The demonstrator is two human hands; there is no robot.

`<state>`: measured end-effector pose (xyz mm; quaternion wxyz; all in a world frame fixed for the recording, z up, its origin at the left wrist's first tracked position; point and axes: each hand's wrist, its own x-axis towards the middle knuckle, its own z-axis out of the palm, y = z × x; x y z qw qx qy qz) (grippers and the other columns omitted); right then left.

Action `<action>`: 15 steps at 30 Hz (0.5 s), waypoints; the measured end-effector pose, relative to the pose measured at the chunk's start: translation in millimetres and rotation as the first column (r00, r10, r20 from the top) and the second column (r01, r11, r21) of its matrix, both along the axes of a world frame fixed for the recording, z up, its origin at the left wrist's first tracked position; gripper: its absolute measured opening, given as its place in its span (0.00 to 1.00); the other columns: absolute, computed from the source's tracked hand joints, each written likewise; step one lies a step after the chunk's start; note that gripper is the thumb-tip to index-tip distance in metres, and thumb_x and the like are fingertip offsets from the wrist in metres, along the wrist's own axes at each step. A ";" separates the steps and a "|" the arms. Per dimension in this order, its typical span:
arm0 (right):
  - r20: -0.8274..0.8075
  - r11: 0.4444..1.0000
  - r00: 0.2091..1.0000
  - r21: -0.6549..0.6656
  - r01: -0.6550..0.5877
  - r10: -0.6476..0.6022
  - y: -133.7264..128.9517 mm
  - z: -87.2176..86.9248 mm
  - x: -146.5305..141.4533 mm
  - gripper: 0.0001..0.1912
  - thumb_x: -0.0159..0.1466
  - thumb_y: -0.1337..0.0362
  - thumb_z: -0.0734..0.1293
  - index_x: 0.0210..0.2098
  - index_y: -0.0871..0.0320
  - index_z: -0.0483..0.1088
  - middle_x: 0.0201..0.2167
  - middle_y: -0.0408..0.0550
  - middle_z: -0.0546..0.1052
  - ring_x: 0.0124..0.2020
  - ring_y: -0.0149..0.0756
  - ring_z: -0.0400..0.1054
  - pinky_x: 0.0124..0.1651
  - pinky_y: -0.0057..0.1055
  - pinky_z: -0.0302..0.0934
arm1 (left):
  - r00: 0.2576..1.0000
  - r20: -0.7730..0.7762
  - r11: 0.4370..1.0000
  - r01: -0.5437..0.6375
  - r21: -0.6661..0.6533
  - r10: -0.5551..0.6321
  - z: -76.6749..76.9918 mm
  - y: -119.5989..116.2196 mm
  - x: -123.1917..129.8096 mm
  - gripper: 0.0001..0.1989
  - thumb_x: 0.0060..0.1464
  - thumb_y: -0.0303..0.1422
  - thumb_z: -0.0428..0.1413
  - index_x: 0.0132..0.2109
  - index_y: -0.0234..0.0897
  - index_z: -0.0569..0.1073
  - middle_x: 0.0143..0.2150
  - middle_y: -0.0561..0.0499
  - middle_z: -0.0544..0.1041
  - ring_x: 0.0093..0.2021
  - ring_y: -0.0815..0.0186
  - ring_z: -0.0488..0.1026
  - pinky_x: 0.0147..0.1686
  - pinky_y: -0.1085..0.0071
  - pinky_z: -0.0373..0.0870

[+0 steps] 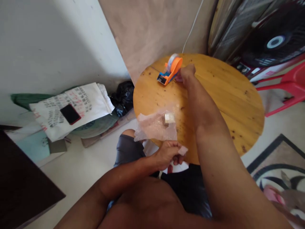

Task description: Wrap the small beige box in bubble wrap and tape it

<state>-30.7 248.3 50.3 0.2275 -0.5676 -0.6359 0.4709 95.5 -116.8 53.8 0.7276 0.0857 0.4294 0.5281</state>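
Observation:
My right hand (187, 73) reaches to the far side of the round table, its fingers closed at the handle end of an orange and blue tape dispenser (175, 67) with a roll of tape on it. Close to my body, my left hand (169, 154) pinches a small pale strip (183, 150), possibly tape. Just beyond that hand, a sheet of bubble wrap (154, 125) lies at the near left of the table. On the wrap's right part sits a small box-like item (169, 118), pale on top.
The round wooden table (224, 95) stands against the wall. To the left, a black phone (70, 114) lies on a white printed sack (92, 98), beside a black plastic bag (125, 97). A fan (275, 41) and a red chair (290, 86) stand to the right.

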 end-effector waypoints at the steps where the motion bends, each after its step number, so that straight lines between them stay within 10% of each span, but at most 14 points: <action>1: 0.003 1.000 1.000 -0.017 -0.008 0.008 -5.5 1.6 11.1 0.06 0.73 0.71 0.61 0.39 0.70 0.64 0.28 0.44 0.73 0.30 0.28 0.74 0.39 0.39 0.74 | 1.000 -0.003 1.000 -0.001 0.016 0.001 1.4 0.5 0.2 0.17 0.40 0.42 0.67 0.28 0.34 0.73 0.19 0.54 0.71 0.15 0.75 0.65 0.13 0.78 0.56; 10: -0.191 0.968 0.953 0.143 -0.208 0.233 -124.6 31.0 215.8 0.12 0.65 0.59 0.71 0.44 0.60 0.72 0.27 0.43 0.75 0.24 0.32 0.72 0.33 0.35 0.75 | 0.972 -0.198 0.984 -0.095 0.151 0.124 18.4 21.4 1.3 0.11 0.45 0.36 0.64 0.29 0.34 0.72 0.24 0.54 0.73 0.18 0.75 0.68 0.15 0.79 0.56; 15: -0.181 0.820 0.914 0.528 -0.220 0.362 -216.9 32.3 303.5 0.21 0.59 0.50 0.75 0.48 0.52 0.76 0.35 0.47 0.78 0.32 0.36 0.75 0.30 0.33 0.73 | 0.932 -0.311 0.969 -0.119 0.217 0.184 26.4 18.9 16.6 0.10 0.47 0.36 0.63 0.29 0.35 0.71 0.23 0.55 0.72 0.18 0.75 0.67 0.15 0.78 0.57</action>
